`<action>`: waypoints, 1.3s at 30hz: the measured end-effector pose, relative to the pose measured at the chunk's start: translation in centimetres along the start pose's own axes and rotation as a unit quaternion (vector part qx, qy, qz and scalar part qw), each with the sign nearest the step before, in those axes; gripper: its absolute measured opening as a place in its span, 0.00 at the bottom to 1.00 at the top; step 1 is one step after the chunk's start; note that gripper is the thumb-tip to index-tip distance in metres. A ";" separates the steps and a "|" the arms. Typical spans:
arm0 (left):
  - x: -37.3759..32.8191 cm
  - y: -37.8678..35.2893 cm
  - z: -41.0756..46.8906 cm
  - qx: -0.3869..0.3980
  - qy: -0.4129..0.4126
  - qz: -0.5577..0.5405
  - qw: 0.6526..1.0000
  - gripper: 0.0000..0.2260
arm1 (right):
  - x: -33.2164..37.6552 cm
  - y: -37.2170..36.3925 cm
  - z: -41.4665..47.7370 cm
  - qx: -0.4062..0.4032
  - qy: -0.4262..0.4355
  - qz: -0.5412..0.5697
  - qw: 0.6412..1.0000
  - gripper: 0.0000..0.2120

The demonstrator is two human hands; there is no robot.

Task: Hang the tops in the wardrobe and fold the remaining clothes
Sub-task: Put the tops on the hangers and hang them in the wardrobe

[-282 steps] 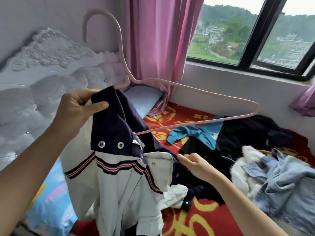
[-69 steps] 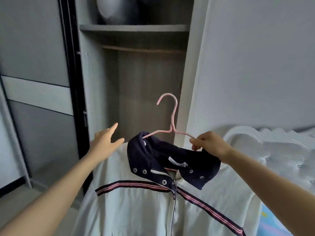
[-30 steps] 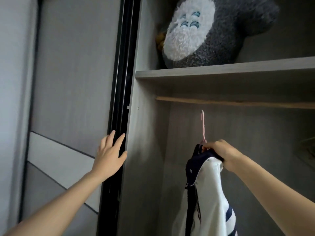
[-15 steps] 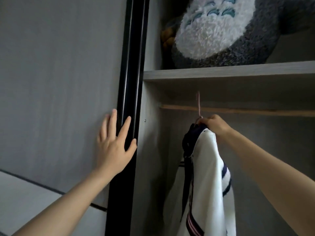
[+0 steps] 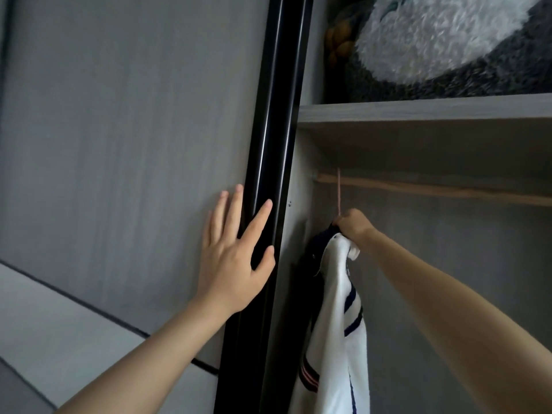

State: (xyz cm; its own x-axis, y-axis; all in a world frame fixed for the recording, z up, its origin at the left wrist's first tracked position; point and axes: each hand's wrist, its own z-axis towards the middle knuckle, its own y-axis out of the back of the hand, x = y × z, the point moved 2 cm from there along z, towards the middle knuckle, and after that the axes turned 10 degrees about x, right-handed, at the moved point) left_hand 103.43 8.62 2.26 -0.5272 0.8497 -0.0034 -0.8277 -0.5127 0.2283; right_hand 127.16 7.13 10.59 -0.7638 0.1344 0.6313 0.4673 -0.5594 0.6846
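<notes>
My left hand [image 5: 231,264] lay on a glossy black door frame [image 5: 268,144]; the rail [image 5: 433,189] was bare wood, the top [image 5: 337,339] smooth cloth, the plush toy [image 5: 448,40] shaggy.

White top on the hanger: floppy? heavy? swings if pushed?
Likely floppy: the white top drapes in loose folds below the right hand. Probably light: a thin pink hanger carries it. Pushed, it would likely swing rather than hold shape.

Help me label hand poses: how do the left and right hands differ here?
The left hand lies flat, fingers straight, on the black door frame; the right hand is curled round the pink hanger. The left hand holds nothing; the right hand carries the white top. Both are raised at the wardrobe.
</notes>
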 end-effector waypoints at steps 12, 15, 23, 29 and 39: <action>0.0 0.1 -0.1 0.010 0.007 0.006 1.000 0.26 | 1.1 -3.1 1.8 0.060 0.015 -0.065 0.996 0.09; -0.1 0.1 0.0 0.018 0.007 0.017 1.000 0.26 | 0.7 -2.4 1.3 0.064 0.011 -0.075 0.995 0.15; -2.7 0.8 -1.2 -0.001 0.031 0.044 0.999 0.19 | -5.3 3.9 -2.8 0.036 -0.035 -0.135 0.990 0.10; -9.6 -2.6 -1.4 -0.007 -0.046 0.004 0.999 0.13 | -12.6 9.4 -6.9 0.003 -0.104 -0.147 0.984 0.10; -21.9 -12.5 -4.7 0.143 -0.026 -0.163 0.976 0.17 | -22.6 24.2 -22.9 -0.213 -0.240 -0.367 0.873 0.15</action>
State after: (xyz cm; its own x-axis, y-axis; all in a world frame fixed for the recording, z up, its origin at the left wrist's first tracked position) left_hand 124.39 -4.17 -5.05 -0.2291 0.9706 -0.0739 -0.8584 -0.1657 0.4855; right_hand 145.55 -28.18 4.58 -0.4648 0.8554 0.2287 -0.3557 -0.4169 0.8365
